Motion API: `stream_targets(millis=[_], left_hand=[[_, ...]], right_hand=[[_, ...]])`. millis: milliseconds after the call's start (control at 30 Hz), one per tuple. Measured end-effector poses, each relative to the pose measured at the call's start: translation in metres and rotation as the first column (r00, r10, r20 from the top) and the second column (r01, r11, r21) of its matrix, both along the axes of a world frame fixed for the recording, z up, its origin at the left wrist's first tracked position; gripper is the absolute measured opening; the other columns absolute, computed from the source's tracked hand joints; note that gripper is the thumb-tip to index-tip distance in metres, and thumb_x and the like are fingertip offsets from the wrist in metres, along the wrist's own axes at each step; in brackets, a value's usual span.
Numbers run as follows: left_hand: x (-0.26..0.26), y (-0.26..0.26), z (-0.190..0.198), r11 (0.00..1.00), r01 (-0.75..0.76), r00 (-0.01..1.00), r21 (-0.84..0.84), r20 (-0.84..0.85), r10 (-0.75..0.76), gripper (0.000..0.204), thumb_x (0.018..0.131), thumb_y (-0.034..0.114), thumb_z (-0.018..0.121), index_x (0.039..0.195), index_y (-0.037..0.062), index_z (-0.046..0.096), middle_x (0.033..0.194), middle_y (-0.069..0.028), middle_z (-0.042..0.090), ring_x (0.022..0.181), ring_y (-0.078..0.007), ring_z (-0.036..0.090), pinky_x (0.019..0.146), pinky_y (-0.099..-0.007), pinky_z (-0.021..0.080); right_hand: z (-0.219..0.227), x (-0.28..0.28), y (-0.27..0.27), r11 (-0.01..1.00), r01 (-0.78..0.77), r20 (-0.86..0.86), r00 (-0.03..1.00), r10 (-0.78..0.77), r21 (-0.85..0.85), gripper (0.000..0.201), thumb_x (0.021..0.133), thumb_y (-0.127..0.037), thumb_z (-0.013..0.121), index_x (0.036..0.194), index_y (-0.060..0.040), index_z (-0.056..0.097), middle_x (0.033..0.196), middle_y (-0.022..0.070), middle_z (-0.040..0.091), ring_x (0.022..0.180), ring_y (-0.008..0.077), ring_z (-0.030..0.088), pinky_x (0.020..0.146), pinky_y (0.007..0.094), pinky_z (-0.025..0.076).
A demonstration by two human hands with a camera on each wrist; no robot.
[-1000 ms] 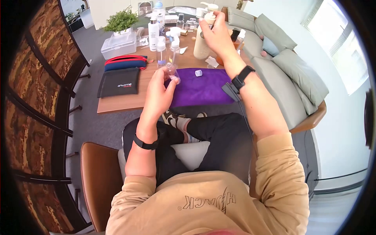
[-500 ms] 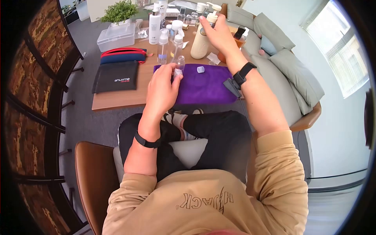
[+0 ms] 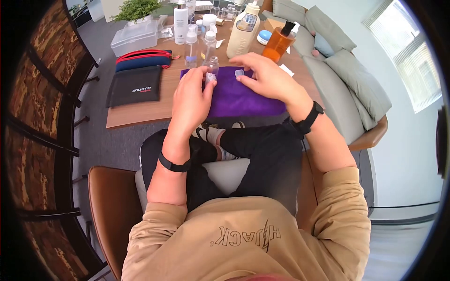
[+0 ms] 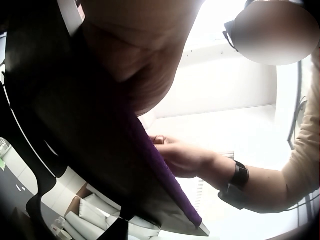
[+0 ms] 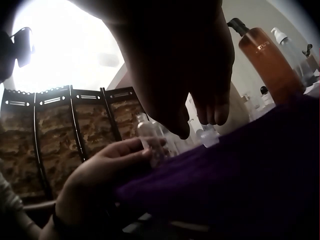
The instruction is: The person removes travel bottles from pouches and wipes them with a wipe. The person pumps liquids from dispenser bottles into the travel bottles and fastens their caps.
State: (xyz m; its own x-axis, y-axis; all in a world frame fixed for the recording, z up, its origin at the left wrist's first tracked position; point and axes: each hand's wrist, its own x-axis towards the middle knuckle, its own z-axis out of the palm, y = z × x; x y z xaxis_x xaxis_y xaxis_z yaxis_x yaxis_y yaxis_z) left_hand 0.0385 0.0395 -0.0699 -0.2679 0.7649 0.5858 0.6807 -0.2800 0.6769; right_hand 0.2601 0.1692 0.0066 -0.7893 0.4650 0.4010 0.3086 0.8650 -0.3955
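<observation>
My left hand [image 3: 191, 96] grips a small clear bottle [image 3: 213, 65] between thumb and fingers. The bottle stands upright at the near left part of a purple towel [image 3: 248, 100], and its neck has no cap on it. A small whitish translucent cap [image 3: 239, 73] lies on the towel. Over it reaches my right hand [image 3: 274, 79], thumb and fingers apart with nothing between them. In the right wrist view, the fingertips [image 5: 220, 117] hang just above the cap [image 5: 209, 138]. Behind the right hand stands a cream pump bottle [image 3: 241, 40].
Two clear bottles [image 3: 191, 47] stand behind the left hand, with a white bottle [image 3: 180, 25] farther back. An orange pump bottle [image 3: 280, 43] is at the right. On the left lie a black pouch [image 3: 134, 86], a blue-and-red case [image 3: 143, 61] and a clear plastic box [image 3: 136, 38].
My right hand has let go of the cream pump bottle, now standing on the table, and has come down toward the cap. The left hand has set the small bottle upright, lower over the towel.
</observation>
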Motion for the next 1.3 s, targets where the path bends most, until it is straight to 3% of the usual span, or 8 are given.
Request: stream_targets(millis=[233,333,400,433,500,900,1167,1300], left_hand=[[0.001,-0.001,0.001,0.999,-0.025,1.0,-0.037,-0.005,0.024,0.034,0.106,0.012,0.079,0.138,0.0031,0.072,0.121,-0.016,0.078,0.114,-0.0333,0.077,0.101,-0.045,0.059],[0.001,-0.002,0.003,0.999,-0.01,1.0,-0.041,-0.007,0.01,0.034,0.106,0.011,0.079,0.138,0.0031,0.072,0.12,-0.0159,0.078,0.114,-0.0331,0.077,0.1,-0.0447,0.059],[0.002,-0.001,0.003,0.999,-0.008,1.0,-0.031,-0.003,0.008,0.034,0.105,0.012,0.079,0.136,0.0022,0.071,0.119,-0.0166,0.077,0.114,-0.0362,0.075,0.099,-0.0473,0.058],[0.002,-0.001,0.002,1.0,-0.001,1.0,-0.022,0.005,0.001,0.033,0.104,0.013,0.079,0.134,0.0013,0.071,0.118,-0.0174,0.075,0.114,-0.0394,0.072,0.098,-0.05,0.057],[0.003,-0.002,0.005,1.0,0.002,1.0,-0.028,0.01,-0.001,0.032,0.104,0.013,0.079,0.133,0.0014,0.071,0.118,-0.0174,0.075,0.114,-0.0395,0.072,0.098,-0.05,0.057],[0.002,-0.004,0.008,0.999,0.009,1.0,-0.05,0.011,-0.009,0.032,0.105,0.012,0.078,0.135,0.0027,0.071,0.119,-0.0176,0.075,0.115,-0.0386,0.073,0.099,-0.0488,0.058],[0.002,-0.005,0.009,0.999,-0.002,1.0,-0.032,-0.017,0.002,0.033,0.105,0.011,0.077,0.136,0.0028,0.07,0.117,-0.0194,0.073,0.111,-0.0412,0.073,0.097,-0.0495,0.058],[0.003,-0.007,0.012,0.998,0.007,1.0,-0.059,0.016,-0.006,0.032,0.104,0.012,0.077,0.134,0.0016,0.068,0.12,-0.0199,0.073,0.118,-0.0439,0.07,0.1,-0.054,0.056]], right_hand=[[-0.016,0.002,0.014,0.994,0.094,0.148,0.985,-0.085,-0.057,0.033,0.103,-0.013,0.083,0.135,-0.0075,0.079,0.125,0.0164,0.077,0.108,0.0351,0.076,0.097,0.0439,0.063],[-0.004,-0.004,0.003,0.997,0.081,0.001,0.997,-0.081,-0.013,0.031,0.103,-0.011,0.083,0.133,-0.0057,0.08,0.124,0.014,0.078,0.108,0.0303,0.078,0.098,0.0407,0.064],[0.005,-0.015,-0.008,0.97,-0.038,-0.283,0.959,-0.032,-0.24,0.029,0.105,-0.009,0.084,0.133,-0.0026,0.08,0.124,0.0098,0.08,0.112,0.0216,0.08,0.102,0.0354,0.065],[0.006,-0.021,-0.012,0.97,-0.042,-0.287,0.957,-0.03,-0.241,0.029,0.105,-0.009,0.084,0.133,-0.0026,0.08,0.124,0.0098,0.08,0.112,0.0216,0.08,0.102,0.0354,0.065],[0.008,-0.032,-0.019,0.853,-0.254,-0.497,0.868,-0.006,-0.455,0.027,0.106,-0.006,0.084,0.133,-0.0003,0.081,0.127,0.0077,0.082,0.118,0.0158,0.08,0.105,0.0322,0.065],[0.001,-0.049,-0.016,0.81,-0.215,-0.437,0.898,-0.056,-0.545,0.026,0.107,-0.004,0.082,0.133,0.0027,0.081,0.134,0.0117,0.083,0.119,0.0171,0.081,0.107,0.0335,0.066],[0.011,-0.056,-0.019,0.94,-0.031,-0.307,0.948,-0.079,-0.339,0.018,0.1,-0.005,0.09,0.109,0.004,0.078,0.118,0.0088,0.081,0.108,0.0171,0.081,0.101,0.0339,0.066],[0.013,-0.056,-0.022,0.986,-0.116,-0.356,0.932,0.066,-0.12,0.024,0.101,-0.008,0.09,0.118,0.0017,0.076,0.126,0.0113,0.081,0.114,0.0196,0.081,0.106,0.0355,0.065]])
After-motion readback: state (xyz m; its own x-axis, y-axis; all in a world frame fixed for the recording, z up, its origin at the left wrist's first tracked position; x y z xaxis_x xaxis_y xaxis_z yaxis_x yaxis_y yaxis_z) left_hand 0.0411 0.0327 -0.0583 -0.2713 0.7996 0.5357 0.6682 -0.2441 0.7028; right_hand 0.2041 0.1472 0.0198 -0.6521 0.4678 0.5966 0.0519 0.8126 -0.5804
